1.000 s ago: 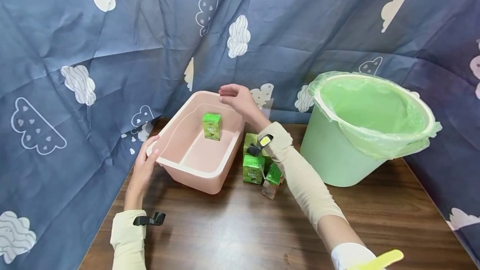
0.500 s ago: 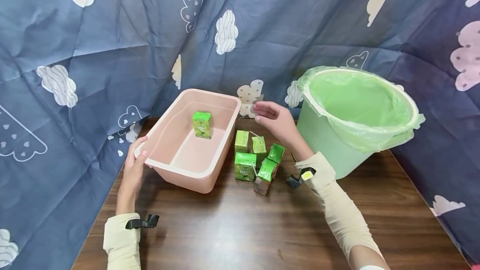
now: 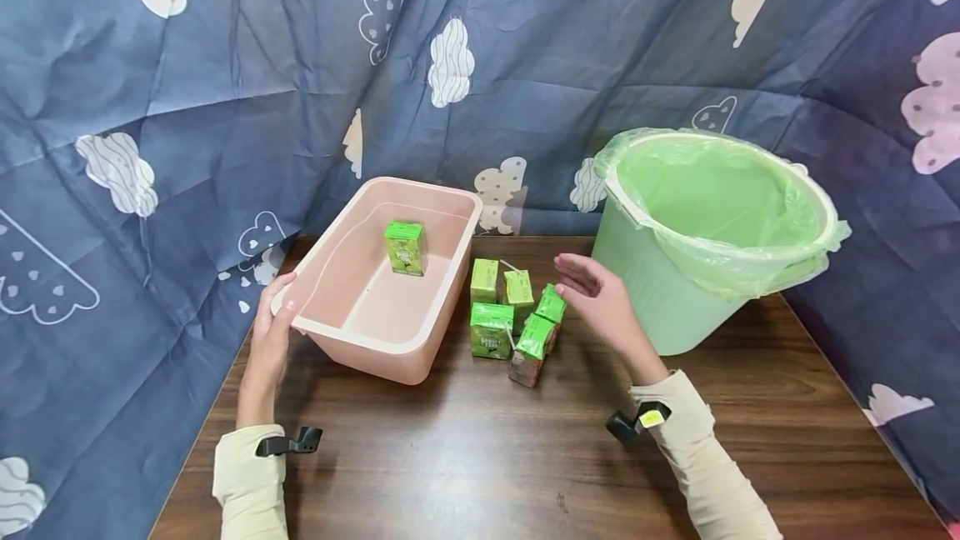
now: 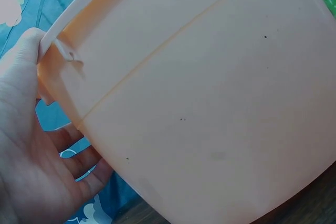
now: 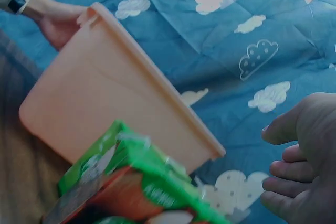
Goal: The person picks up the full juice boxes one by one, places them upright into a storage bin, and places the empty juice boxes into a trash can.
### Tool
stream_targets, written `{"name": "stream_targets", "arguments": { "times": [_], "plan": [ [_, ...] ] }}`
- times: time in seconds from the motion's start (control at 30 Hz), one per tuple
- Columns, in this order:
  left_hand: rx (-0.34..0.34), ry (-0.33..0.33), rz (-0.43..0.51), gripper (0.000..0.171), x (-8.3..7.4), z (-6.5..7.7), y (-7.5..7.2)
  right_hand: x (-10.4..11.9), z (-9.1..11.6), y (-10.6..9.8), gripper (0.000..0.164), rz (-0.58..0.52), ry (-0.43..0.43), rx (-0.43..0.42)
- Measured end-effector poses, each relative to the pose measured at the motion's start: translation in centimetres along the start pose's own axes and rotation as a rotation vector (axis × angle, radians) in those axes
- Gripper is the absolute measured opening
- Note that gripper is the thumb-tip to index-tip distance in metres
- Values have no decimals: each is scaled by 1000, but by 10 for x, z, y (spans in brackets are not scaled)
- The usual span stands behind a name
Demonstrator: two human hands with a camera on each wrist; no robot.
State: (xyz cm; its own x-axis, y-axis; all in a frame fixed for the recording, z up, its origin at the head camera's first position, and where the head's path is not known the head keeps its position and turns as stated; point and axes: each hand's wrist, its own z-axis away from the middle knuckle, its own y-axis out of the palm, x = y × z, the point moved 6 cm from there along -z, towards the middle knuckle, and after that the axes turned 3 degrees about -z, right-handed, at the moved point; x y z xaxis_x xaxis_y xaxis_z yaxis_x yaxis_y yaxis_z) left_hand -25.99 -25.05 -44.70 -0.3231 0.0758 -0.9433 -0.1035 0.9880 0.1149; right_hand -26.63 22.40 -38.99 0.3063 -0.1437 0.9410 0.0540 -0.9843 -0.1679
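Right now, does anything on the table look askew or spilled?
Slightly askew: the front-right drink carton sits turned at an angle compared with the front-left drink carton. No spill shows on the wooden tabletop.

Left fingers (image 4: 82, 162) gripping, right fingers (image 5: 294, 170) loosely bent, thumb (image 5: 284, 128) apart

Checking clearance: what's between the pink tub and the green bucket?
Head view: five green drink cartons on the wooden table, plus the right hand.

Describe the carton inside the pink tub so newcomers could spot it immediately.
Find the pink tub gripped by the left hand. Inside, toward its far end, is a green carton. Unlike the other cartons clustered outside on the table, it sits alone.
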Motion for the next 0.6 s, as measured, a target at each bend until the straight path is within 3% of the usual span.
{"name": "stream_targets", "arguments": {
  "times": [0.27,0.47,0.6],
  "plan": [
    [-7,-3,-4,40,1,0,1,-39,22,-8,59,69,95,-18],
    [-1,-5,1,40,1,1,2,-62,32,-9,67,179,103,-3],
    [-3,-2,13,41,0,1,2,-69,31,-7,72,186,97,10]
  ]
}}
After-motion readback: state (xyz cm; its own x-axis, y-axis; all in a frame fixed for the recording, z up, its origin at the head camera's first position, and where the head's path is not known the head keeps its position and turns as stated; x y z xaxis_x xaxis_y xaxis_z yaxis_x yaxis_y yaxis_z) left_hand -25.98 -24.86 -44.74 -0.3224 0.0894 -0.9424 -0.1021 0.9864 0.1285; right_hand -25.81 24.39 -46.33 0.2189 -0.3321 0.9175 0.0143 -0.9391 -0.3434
